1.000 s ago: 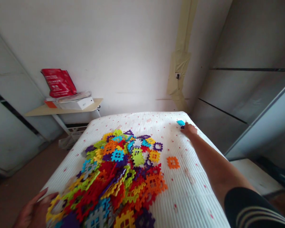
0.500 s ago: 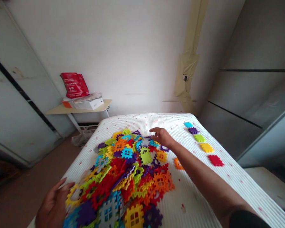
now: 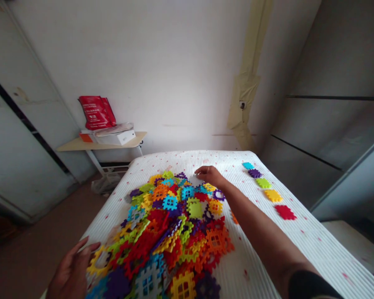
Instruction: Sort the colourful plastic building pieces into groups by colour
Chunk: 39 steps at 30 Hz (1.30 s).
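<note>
A heap of colourful plastic interlocking tiles (image 3: pixel 170 224) with notched edges is spread over the bed; some are solid, others have window-like openings. At the far right of the heap, my right hand (image 3: pixel 210 175) pinches a grey tile (image 3: pixel 195 180) by its edge, just above the other pieces. My left hand (image 3: pixel 73 270) rests at the near left edge of the heap, open with its fingers apart, beside a yellow frame-shaped tile (image 3: pixel 99 262). My right forearm partly covers an orange tile (image 3: pixel 234 219).
Along the right side of the bed (image 3: pixel 252 257) lie a blue tile (image 3: pixel 248 165), a purple tile (image 3: pixel 254 173), a green tile (image 3: pixel 263 183), a yellow tile (image 3: pixel 273 195) and a red tile (image 3: pixel 285 212) in a row. A side table (image 3: pixel 71 145) with a red bag (image 3: pixel 96 112) stands back left.
My right hand has closed on the grey tile and lifted it off the heap, uncovering a blue window tile. My left hand stays nearly in place. The view has shifted slightly.
</note>
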Tool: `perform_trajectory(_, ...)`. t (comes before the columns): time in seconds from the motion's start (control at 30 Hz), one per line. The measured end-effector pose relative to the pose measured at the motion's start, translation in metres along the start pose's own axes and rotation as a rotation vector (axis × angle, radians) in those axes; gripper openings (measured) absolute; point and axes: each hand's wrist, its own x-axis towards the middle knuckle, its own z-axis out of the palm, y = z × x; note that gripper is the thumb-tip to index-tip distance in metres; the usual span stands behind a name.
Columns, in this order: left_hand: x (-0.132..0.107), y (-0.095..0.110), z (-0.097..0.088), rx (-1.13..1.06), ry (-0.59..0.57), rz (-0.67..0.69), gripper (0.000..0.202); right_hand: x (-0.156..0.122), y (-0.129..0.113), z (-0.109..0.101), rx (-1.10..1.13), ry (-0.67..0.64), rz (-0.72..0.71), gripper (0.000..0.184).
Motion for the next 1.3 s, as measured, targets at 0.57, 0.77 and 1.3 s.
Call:
perform_trajectory(0.57,0.003,-0.001,0.001,-0.037,-0.091,-0.122,0.055,0.078,0.045,0.021,-0.294,0.079,0.273,0.033)
perform_trajectory(0.77,0.005,-0.004,0.000,-0.017,-0.097,-0.118,0.050,0.064,0.055,0.020,-0.379,0.031,0.274,0.053)
perform_trajectory(1.3,0.003,-0.003,0.001,-0.039,-0.080,-0.097,0.047,0.081,0.031,0.048,-0.372,0.014,0.326,0.048)
